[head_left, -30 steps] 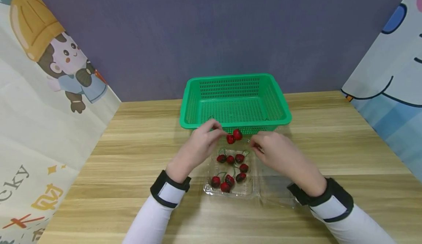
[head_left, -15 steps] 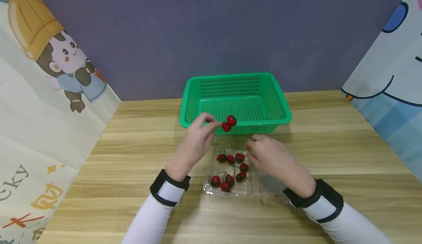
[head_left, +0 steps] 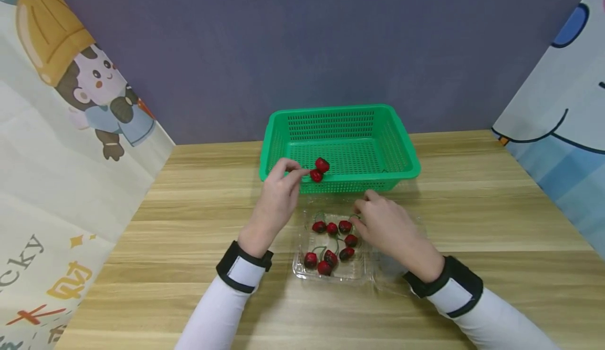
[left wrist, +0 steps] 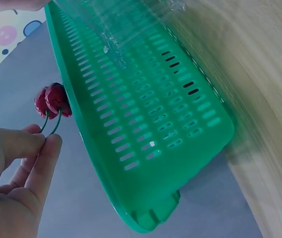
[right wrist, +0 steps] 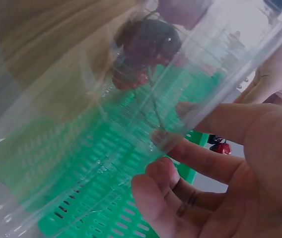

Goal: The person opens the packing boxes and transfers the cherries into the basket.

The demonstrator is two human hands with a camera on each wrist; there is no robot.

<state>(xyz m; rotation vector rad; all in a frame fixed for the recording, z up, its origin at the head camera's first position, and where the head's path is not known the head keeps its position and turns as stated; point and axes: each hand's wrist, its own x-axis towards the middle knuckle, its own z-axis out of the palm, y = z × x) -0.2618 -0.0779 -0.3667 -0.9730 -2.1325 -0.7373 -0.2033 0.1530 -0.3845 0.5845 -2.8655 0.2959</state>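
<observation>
My left hand (head_left: pixel 272 200) pinches the thin green stems of two red cherries (head_left: pixel 319 170) between thumb and fingertip. In the head view these cherries overlap the near rim of the green basket (head_left: pixel 410 168); the left wrist view shows them beside its rim (left wrist: pixel 71 94). The right hand (head_left: pixel 389 226) is at the far right corner of a clear plastic box (head_left: pixel 298 274). Its thumb and index finger stand slightly apart around a cherry stem (right wrist: pixel 157 106), seen through clear plastic in the right wrist view. Several dark red cherries (head_left: pixel 330 258) lie in the box.
The box's clear lid (head_left: pixel 389 279) lies folded out to the right, under the right forearm. The basket stands at the back of the wooden table (head_left: pixel 189 224), close to a dark purple backdrop (head_left: pixel 302 40). Cartoon-printed sheets flank both sides.
My left hand has carried the two cherries up and left, from above the box to the basket's near rim. The right hand has shifted left, its fingertips now at a stem in the box.
</observation>
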